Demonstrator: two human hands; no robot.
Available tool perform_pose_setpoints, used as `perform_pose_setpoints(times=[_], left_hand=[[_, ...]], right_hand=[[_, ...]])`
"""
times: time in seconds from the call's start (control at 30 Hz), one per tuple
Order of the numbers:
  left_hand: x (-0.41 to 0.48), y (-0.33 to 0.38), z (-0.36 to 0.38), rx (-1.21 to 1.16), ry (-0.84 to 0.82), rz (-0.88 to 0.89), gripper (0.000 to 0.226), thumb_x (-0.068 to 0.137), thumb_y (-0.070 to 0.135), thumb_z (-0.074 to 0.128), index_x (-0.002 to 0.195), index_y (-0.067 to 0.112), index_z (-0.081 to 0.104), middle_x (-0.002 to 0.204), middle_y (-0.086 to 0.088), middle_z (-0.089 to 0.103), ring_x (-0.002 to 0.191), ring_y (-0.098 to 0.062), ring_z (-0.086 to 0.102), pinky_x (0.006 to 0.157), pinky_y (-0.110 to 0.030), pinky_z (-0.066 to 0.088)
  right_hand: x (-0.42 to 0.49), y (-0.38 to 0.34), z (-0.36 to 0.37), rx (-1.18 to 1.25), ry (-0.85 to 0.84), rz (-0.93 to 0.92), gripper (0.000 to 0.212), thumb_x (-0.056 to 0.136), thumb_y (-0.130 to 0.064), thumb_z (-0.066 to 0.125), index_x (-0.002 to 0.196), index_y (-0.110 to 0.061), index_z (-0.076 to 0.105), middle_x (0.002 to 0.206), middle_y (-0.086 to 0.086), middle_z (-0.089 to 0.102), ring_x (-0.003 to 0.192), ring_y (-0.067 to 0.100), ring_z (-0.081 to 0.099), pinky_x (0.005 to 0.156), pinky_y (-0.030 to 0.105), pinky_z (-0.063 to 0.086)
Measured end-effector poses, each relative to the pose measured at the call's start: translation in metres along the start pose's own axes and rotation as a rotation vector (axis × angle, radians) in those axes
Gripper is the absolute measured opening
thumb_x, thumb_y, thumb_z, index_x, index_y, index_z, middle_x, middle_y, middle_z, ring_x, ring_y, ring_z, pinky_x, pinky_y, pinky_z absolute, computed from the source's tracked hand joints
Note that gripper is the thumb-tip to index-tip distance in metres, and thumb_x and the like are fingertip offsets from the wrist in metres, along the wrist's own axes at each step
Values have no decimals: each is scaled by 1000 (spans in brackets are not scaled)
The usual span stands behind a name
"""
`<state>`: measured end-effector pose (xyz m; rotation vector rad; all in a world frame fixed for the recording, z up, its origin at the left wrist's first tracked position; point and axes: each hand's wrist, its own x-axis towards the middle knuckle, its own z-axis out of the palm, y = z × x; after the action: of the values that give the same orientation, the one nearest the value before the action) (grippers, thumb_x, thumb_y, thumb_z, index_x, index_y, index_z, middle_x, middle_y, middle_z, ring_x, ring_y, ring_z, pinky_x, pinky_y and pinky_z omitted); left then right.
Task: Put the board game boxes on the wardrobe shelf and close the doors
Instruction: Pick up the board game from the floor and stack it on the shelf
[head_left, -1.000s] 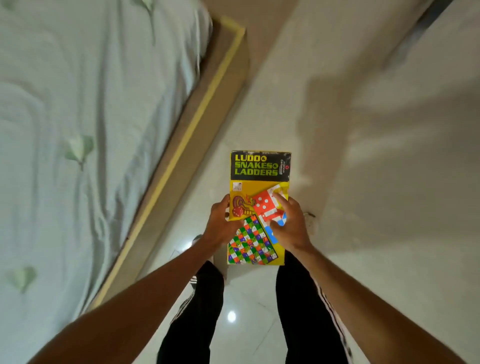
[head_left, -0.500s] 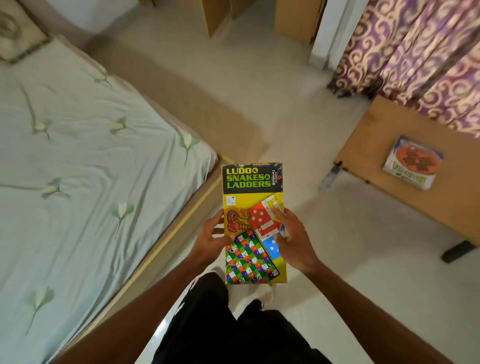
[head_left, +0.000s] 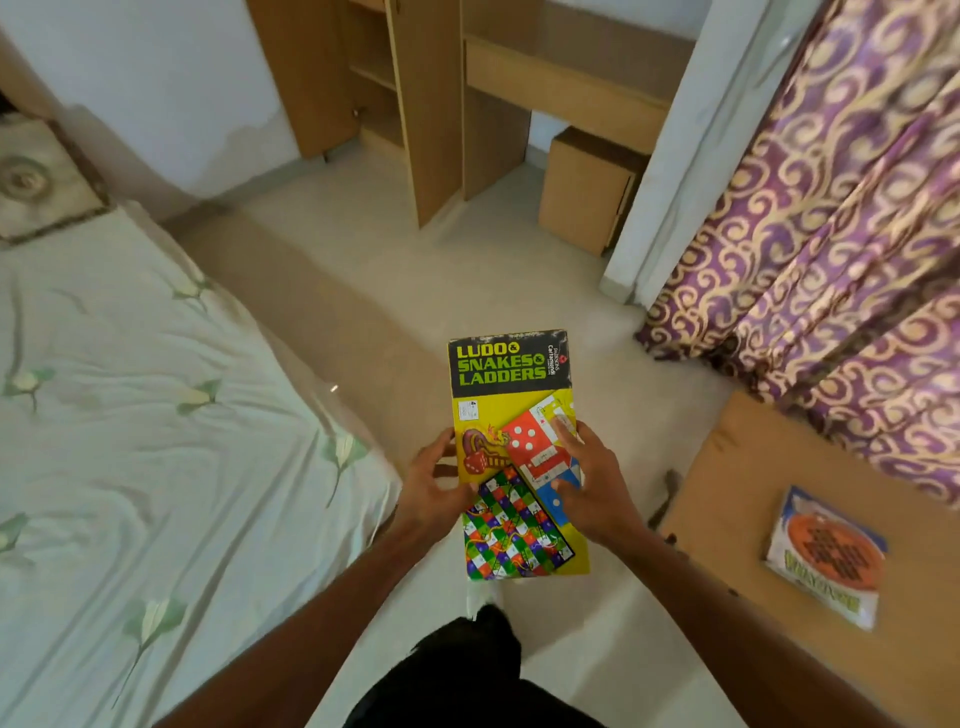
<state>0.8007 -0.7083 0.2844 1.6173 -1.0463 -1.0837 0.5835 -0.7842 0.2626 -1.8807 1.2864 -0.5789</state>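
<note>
A yellow Ludo and Snakes & Ladders box (head_left: 511, 410) is held flat in front of me over the floor. My left hand (head_left: 434, 486) grips its left edge and my right hand (head_left: 592, 480) grips its right edge, thumb on top. A second board game box (head_left: 826, 556), white with an orange picture, lies on a low wooden table (head_left: 737, 467) at the right. The wooden wardrobe (head_left: 374, 78) stands at the far wall with a door (head_left: 426, 114) swung open, showing a bare shelf inside.
A bed with a pale green leaf-print sheet (head_left: 156, 441) fills the left side. Purple patterned curtains (head_left: 831, 208) hang at the right. A small wooden stool (head_left: 589, 189) sits under a desk beside the wardrobe. Pale tiled floor (head_left: 467, 280) runs between the bed and the table.
The view has lifted from the floor and bed edge toward the far wall, bringing the wardrobe, the curtains and the table into sight. Both hands keep the same hold on the yellow box.
</note>
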Motion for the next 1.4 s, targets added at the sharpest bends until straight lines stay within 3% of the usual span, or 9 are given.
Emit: perform_pose_setpoints(times=[0.1,0.23,0.4,0.6,0.7,0.9,1.0,1.23,1.4], left_hand=[[69,26,-1,-1,18,25,73,62,41,79,130,37,52,112,5,64,97,-19,66,72,-44,61],[160,53,-16,51,59,78,70,64,34,79,127,46,50,112,7,63,94,-15,65,66,-32,61],[275,61,-50,170,182,54,85,72,18,83,144,31,40,122,3,48,90,-6,62,56,-16,55],[421,70,-96,196,279,39,83,73,24,82,144,33,38,116,2,55,90,-13,63,61,-30,57],[492,86,-127,199,351,-10,73,76,19,80,140,30,46,120,-1,54,90,-13,61,56,-21,52],[617,106,-206,169,540,-76,67,75,13,80,135,29,54,113,1,52,81,-7,59,54,-19,49],[669,106,-248,147,590,-107,67,76,9,78,135,27,54,116,-1,53,82,-8,60,51,-16,49],[821,98,-374,130,625,-118,68,75,12,80,135,27,53,118,-1,52,85,-12,60,50,-13,47],[932,106,-472,94,624,-115,70,73,18,83,136,23,53,123,-5,53,86,-12,60,56,-26,53]], right_hand=[[74,-7,-25,-55,12,-32,83,78,-1,64,147,-34,31,142,2,43,123,24,53,95,48,54],[173,-20,-42,-85,-9,-85,86,74,-8,67,146,-37,29,140,-1,45,123,20,54,96,50,52],[305,-23,-28,-91,-89,-50,95,71,-12,69,146,-46,22,146,-5,34,130,27,43,92,49,54],[480,-39,-7,-111,-193,-96,95,63,-18,69,146,-39,27,143,-2,39,127,25,44,93,48,54],[577,-68,0,-112,-271,-153,91,64,-19,71,145,-32,34,137,0,46,123,22,50,92,44,55],[746,-147,33,-67,-381,-287,80,73,-4,77,143,-20,41,130,2,50,115,12,55,83,19,55],[811,-176,57,-51,-423,-307,80,72,-1,79,142,-18,44,130,1,51,114,11,55,84,24,57],[990,-239,138,21,-485,-308,74,72,3,77,138,-18,50,125,-3,54,109,10,57,72,13,55],[1113,-293,192,69,-487,-275,70,74,5,75,137,-14,51,127,0,56,111,11,57,70,9,53]])
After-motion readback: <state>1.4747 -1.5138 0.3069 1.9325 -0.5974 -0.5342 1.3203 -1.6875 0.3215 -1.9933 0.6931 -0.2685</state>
